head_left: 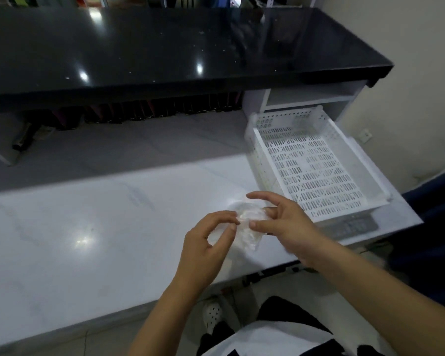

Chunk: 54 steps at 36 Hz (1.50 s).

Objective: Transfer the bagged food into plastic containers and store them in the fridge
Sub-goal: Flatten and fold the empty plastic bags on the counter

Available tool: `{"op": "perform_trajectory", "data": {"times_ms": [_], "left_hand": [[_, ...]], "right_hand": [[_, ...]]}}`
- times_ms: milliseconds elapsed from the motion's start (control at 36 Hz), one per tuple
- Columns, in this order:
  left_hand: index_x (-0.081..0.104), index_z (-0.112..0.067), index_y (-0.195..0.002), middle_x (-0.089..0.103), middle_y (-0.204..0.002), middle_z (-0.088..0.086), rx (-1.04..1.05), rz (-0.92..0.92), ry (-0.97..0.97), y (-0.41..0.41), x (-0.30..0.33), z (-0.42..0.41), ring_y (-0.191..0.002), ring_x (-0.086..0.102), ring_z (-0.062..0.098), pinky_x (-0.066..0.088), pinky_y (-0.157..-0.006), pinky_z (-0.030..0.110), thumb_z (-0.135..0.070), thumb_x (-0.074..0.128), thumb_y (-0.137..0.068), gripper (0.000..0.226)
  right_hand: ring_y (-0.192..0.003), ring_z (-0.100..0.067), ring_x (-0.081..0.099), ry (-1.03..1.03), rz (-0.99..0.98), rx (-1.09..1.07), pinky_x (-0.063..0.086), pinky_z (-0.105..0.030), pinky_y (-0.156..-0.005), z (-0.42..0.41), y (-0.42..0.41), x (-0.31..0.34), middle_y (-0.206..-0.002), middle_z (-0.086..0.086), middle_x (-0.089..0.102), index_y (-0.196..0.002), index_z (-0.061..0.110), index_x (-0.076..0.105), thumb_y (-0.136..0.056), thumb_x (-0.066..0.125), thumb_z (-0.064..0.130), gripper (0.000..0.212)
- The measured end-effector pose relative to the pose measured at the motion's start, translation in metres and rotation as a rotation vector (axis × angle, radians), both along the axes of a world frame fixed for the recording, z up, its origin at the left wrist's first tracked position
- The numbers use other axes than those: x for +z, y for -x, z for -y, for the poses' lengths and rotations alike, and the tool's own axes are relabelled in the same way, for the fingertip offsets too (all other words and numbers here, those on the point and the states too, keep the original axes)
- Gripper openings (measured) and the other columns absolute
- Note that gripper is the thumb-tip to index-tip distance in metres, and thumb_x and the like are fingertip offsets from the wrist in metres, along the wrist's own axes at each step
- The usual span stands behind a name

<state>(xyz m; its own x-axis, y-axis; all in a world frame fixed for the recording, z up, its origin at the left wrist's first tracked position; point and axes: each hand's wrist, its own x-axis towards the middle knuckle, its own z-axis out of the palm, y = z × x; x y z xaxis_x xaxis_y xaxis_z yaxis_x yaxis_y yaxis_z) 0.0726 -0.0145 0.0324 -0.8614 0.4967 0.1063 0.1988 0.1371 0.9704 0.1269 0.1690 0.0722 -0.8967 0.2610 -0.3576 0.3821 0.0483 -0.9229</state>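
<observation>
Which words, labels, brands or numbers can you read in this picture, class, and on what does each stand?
None can be read.
Grey panel in front of the white perforated basket: faint marks, too blurred to read.
Clear plastic bag, pinched by both hands: no print visible.

I stand at the near edge of the counter (88,214). My left hand (206,242) and my right hand (280,222) are over the counter, close to its near edge. The bag (249,227) is between them, and both hands pinch it. My left hand is left of the bag, and my right hand is right of it. The tray (316,160) sits on the counter, behind my right hand and a bit to the right. A high shelf (165,47) runs along the back, above the far part of the counter. Some bottles (165,109) stand in a row under the shelf, at the back of the counter.
</observation>
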Motion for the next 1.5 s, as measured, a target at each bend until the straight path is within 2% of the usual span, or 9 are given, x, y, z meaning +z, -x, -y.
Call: {"op": "perform_trajectory", "data": {"times_ms": [167, 278, 417, 556, 778, 1111, 1195, 1278, 1501], "left_hand": [[0.051, -0.05, -0.122, 0.069, -0.11, -0.021, 0.0, 0.213, 0.039, -0.027, 0.02, -0.021, -0.105, 0.066, 0.001, 0.054, -0.088, 0.024, -0.056, 0.072, -0.078, 0.048], [0.06, -0.041, -0.12, 0.073, -0.109, -0.012, -0.141, 0.218, -0.008, -0.052, 0.028, -0.04, -0.097, 0.071, 0.01, 0.059, -0.078, 0.026, -0.035, 0.078, -0.085, 0.04], [0.066, -0.031, -0.117, 0.073, -0.109, -0.005, -0.201, 0.188, -0.034, -0.103, 0.025, -0.075, -0.096, 0.071, 0.018, 0.06, -0.082, 0.04, -0.024, 0.07, -0.09, 0.028], [0.072, -0.027, -0.109, 0.073, -0.104, -0.004, -0.302, 0.114, 0.028, -0.164, 0.019, -0.117, -0.096, 0.069, 0.012, 0.055, -0.08, 0.041, -0.02, 0.071, -0.088, 0.022], [0.073, -0.042, -0.094, 0.069, -0.101, -0.024, -0.507, -0.127, 0.162, -0.258, 0.014, -0.185, -0.094, 0.065, -0.001, 0.045, -0.078, 0.01, 0.0, 0.068, -0.077, 0.045], [0.079, -0.039, -0.075, 0.06, -0.086, 0.003, -0.458, 0.062, 0.228, -0.349, -0.011, -0.273, -0.078, 0.062, 0.002, 0.047, -0.065, 0.012, 0.004, 0.072, -0.081, 0.043], [0.08, -0.024, -0.075, 0.074, -0.084, 0.006, -0.435, 0.249, 0.19, -0.355, -0.018, -0.297, -0.078, 0.072, 0.018, 0.056, -0.064, 0.024, 0.009, 0.064, -0.085, 0.038], [0.079, -0.016, -0.083, 0.077, -0.082, 0.003, -0.431, 0.356, 0.218, -0.361, -0.022, -0.323, -0.079, 0.073, 0.018, 0.057, -0.067, 0.026, 0.005, 0.062, -0.089, 0.028], [0.079, -0.011, -0.089, 0.077, -0.091, 0.012, -0.392, 0.76, 0.219, -0.341, -0.043, -0.417, -0.081, 0.073, 0.023, 0.057, -0.064, 0.024, 0.001, 0.055, -0.095, 0.027]], "right_hand": [[-0.098, -0.03, 0.071, -0.044, -0.146, 0.023, 0.056, -0.046, -0.095, -0.007, -0.038, 0.009, -0.103, -0.019, 0.071, -0.121, 0.044, 0.062, -0.084, 0.074, 0.001, 0.059], [-0.088, -0.034, 0.072, -0.035, -0.197, -0.014, 0.061, -0.044, -0.079, -0.012, -0.068, 0.012, -0.092, -0.011, 0.074, -0.107, 0.031, 0.063, -0.082, 0.072, -0.005, 0.044], [-0.11, -0.014, 0.042, -0.625, -0.179, -0.192, 0.041, -0.029, -0.094, -0.034, -0.121, 0.003, -0.108, 0.013, 0.047, -0.085, 0.041, 0.058, -0.07, 0.084, 0.021, 0.036], [-0.132, -0.02, 0.034, -0.949, 0.073, -0.137, 0.024, -0.043, -0.107, -0.077, -0.203, 0.009, -0.139, 0.007, 0.045, -0.127, 0.04, 0.058, -0.064, 0.079, 0.063, 0.071], [-0.099, 0.006, 0.064, -0.333, -0.016, -0.107, 0.05, -0.015, -0.085, -0.141, -0.359, 0.004, -0.102, 0.021, 0.073, -0.112, 0.038, 0.074, -0.084, 0.078, 0.034, 0.028], [-0.109, 0.027, 0.031, -0.735, -0.018, -0.333, 0.025, -0.022, -0.092, -0.172, -0.453, -0.038, -0.084, 0.049, 0.047, -0.124, 0.058, 0.058, -0.077, 0.056, 0.064, 0.048], [-0.115, 0.003, 0.044, -0.867, 0.055, -0.293, 0.02, -0.032, -0.103, -0.177, -0.456, -0.05, -0.1, 0.036, 0.06, -0.142, 0.056, 0.036, -0.081, 0.065, 0.055, 0.067], [-0.115, -0.02, 0.058, -0.964, 0.165, -0.343, 0.031, -0.052, -0.106, -0.19, -0.453, -0.063, -0.106, 0.014, 0.07, -0.131, 0.046, 0.058, -0.072, 0.083, 0.043, 0.064], [-0.112, -0.022, 0.057, -1.045, 0.354, -0.291, 0.032, -0.053, -0.106, -0.294, -0.43, -0.099, -0.089, 0.01, 0.067, -0.108, 0.036, 0.075, -0.078, 0.08, 0.03, 0.032]]}}
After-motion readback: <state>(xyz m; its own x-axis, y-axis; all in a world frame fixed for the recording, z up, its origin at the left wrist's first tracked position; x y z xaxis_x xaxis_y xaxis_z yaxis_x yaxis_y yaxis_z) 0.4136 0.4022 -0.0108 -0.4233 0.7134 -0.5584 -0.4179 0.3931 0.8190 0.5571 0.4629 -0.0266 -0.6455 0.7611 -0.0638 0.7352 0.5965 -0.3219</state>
